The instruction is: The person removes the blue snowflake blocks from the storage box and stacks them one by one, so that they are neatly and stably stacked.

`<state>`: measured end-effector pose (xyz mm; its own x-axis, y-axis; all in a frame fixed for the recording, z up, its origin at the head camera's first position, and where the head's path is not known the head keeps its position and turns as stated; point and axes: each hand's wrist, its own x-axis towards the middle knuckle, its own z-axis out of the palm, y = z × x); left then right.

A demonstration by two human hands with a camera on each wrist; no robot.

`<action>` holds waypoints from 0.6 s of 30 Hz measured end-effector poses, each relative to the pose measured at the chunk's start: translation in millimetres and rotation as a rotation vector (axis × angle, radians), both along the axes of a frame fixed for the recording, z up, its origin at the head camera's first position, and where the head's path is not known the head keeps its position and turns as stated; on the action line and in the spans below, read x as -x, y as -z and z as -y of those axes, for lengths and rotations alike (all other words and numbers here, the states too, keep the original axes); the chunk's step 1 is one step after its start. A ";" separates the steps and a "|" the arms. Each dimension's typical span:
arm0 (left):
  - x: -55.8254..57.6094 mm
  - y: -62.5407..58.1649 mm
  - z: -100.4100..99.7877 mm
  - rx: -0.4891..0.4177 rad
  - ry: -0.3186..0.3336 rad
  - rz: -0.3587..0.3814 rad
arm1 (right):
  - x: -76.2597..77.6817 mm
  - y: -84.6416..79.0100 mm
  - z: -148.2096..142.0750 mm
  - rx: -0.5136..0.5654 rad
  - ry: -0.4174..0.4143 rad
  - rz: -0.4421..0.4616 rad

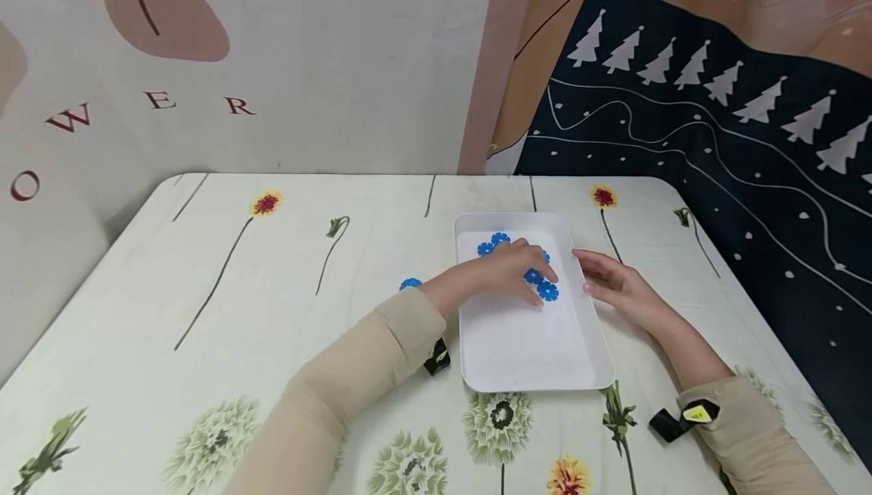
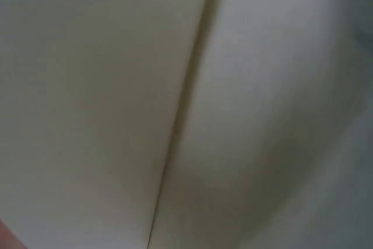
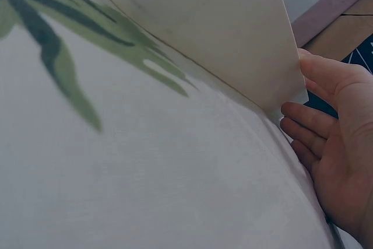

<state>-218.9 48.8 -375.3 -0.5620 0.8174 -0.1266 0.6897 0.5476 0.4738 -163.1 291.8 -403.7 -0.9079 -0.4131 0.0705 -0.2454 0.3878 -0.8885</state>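
Observation:
A white rectangular tray (image 1: 524, 351) lies on the table, and several blue notched, flower-shaped discs (image 1: 548, 291) are inside its far half. My left hand (image 1: 514, 268) reaches in from the left with its fingers spread over the discs, partly hiding them. At the tray's right side is my right hand (image 1: 623, 287), its fingers loosely bent and its fingertips right at the rim. In the right wrist view those fingers (image 3: 309, 122) are beside the tray's outer wall (image 3: 233, 39). The left wrist view holds only the blurred pale tray side (image 2: 105, 97).
Another blue disc (image 1: 410, 283) lies on the table left of the tray, partly behind my left forearm. A flower-printed cloth (image 1: 272, 291) covers the table. Patterned hangings (image 1: 341, 63) rise behind it. Black wrist cameras (image 1: 671, 425) are worn near both sleeves.

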 end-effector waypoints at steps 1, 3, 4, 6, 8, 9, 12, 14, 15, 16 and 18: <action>0.2 0.8 -1.6 0.012 -0.002 -0.012 | 0.0 0.1 -0.2 0.003 -0.002 -0.001; 0.3 1.5 -3.8 0.027 -0.010 -0.027 | 0.3 0.7 -0.9 0.009 -0.004 -0.004; 0.3 1.5 -4.6 0.031 -0.014 -0.034 | 0.4 1.0 -1.1 0.011 -0.006 -0.007; 0.2 1.9 -5.2 0.039 -0.025 -0.043 | 0.4 1.4 -1.3 0.015 -0.007 -0.011; 0.3 2.0 -5.1 0.041 -0.031 -0.049 | 0.3 1.3 -1.1 0.016 -0.006 -0.012; 0.2 2.0 -5.0 0.042 -0.034 -0.050 | 0.3 1.1 -0.9 0.015 -0.005 -0.010; 0.6 3.1 -4.2 0.035 -0.034 -0.060 | 0.2 0.6 -0.5 0.014 -0.003 -0.006; 1.1 4.4 -3.7 0.024 -0.030 -0.066 | 0.2 0.4 -0.5 0.013 -0.002 -0.006; 1.2 4.8 -3.6 0.019 -0.027 -0.070 | 0.1 0.3 -0.6 0.013 -0.002 -0.006; 1.5 5.3 -3.4 0.015 -0.023 -0.076 | 0.1 0.3 -0.6 0.012 -0.003 -0.007; 1.6 5.7 -3.1 0.011 -0.011 -0.091 | 0.0 0.5 -0.8 0.012 -0.004 -0.010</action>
